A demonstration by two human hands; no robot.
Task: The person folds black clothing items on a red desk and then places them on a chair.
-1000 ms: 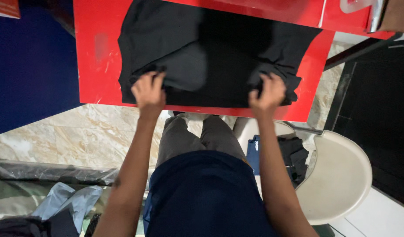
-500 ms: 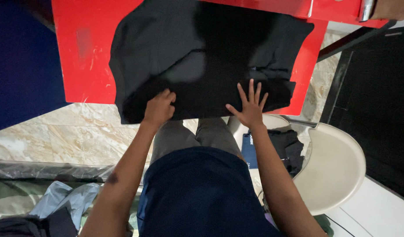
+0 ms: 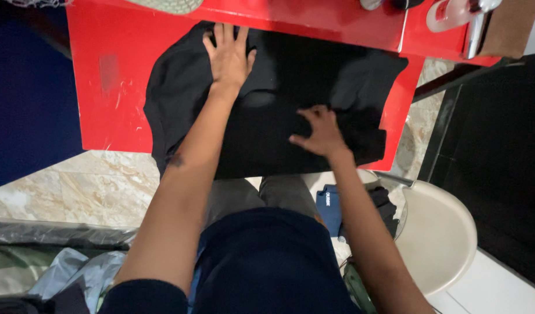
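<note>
- On the red counter [image 3: 116, 87] a black garment [image 3: 290, 110] lies spread, its near edge hanging just over the counter's front lip above the person's lap.
- Since half a second ago the left hand [image 3: 228, 55] has left the near hem and reached far up the cloth; it now lies flat near the far edge, fingers spread, palm down, gripping nothing.
- The right hand [image 3: 317, 131], which was splayed at the near edge, has moved inward toward the middle-right. Its fingers are loosely curled on the cloth with the forefinger out; whether it pinches a fold I cannot tell.
- A second ago both hands bunched the hem; now the cloth lies flatter, so the work looks to have passed from pulling to smoothing.
- The fabric is matte, soft and limp, with a rumpled lump at the right edge and a faint oval shape near the middle.
- The counter is glossy and hard, scuffed with pale scratches on the left.
- A cream plastic chair [image 3: 439, 232] with a rounded back stands at lower right, dark clothes [image 3: 383, 200] heaped on it.
- Marbled beige floor tiles [image 3: 75, 186] show below the counter.
</note>
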